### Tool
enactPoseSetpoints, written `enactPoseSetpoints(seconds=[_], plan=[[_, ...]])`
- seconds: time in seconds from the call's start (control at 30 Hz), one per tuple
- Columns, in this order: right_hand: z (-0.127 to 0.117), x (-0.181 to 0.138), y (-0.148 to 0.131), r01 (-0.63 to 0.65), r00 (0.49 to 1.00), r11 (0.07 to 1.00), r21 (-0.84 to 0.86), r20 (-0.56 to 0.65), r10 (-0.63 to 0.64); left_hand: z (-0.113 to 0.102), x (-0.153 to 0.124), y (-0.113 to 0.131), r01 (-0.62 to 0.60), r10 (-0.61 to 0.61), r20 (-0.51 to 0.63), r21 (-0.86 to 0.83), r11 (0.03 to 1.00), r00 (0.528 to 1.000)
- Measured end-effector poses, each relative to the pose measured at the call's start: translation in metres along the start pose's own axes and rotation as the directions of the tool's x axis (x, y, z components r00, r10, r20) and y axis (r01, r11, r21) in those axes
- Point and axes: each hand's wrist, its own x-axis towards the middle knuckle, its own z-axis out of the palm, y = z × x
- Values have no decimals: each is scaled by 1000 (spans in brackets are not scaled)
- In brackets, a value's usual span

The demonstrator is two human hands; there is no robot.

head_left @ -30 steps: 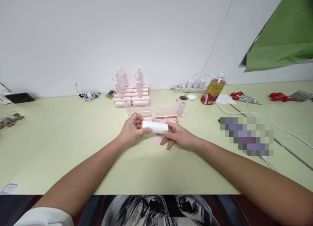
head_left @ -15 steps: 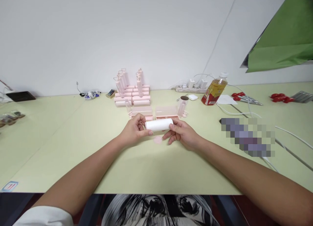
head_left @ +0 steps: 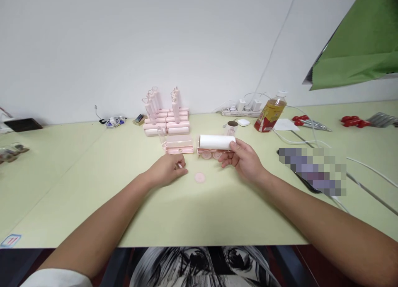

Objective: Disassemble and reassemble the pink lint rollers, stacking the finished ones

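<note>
Fingers of my right hand [head_left: 248, 162] alone now pinch the white roll [head_left: 215, 142], jutting leftward from them; my left hand [head_left: 166, 170] has let go, its fingers curled round a small pale piece [head_left: 179, 165], freeing that end.

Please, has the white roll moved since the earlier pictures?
Yes. The white roll, in the right hand, has moved to the right and higher in the picture, judged against the pink disc on the table.

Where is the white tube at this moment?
In the head view, the white tube is just right of centre, its right end held by the right hand, higher in the picture than the flat pink disc on the table.
</note>
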Motion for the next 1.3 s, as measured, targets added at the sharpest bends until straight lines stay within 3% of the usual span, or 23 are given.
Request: enactPoseSetpoints(seconds=[0.1,0.27,0.57,0.73,0.9,1.0,1.17,1.3], plan=[[0,0,0,20,1000,1000,-1,-6,-20,-1,1,-2,15,-17,16,103,995,1000],[1,-1,2,8,1000,999,-39,13,-7,-4,2,-8,53,-53,-8,27,998,999],[2,-2,2,53,999,997,-52,14,-52,-19,-10,-6,-121,95,118,231,966,988],[1,-1,5,81,997,995,-60,12,-80,4,-13,24,-262,228,148,281,923,962],[0,-1,7,74,997,995,-71,1,-74,36,-5,35,-310,257,190,356,881,948],[1,-1,7,69,998,995,-73,-2,-69,37,0,29,-284,250,135,418,863,959],[2,0,7,58,998,995,-87,-3,-58,18,13,8,-64,137,-118,482,874,983],[3,0,8,60,998,994,-93,3,-60,14,26,-9,7,89,-173,490,872,981]])
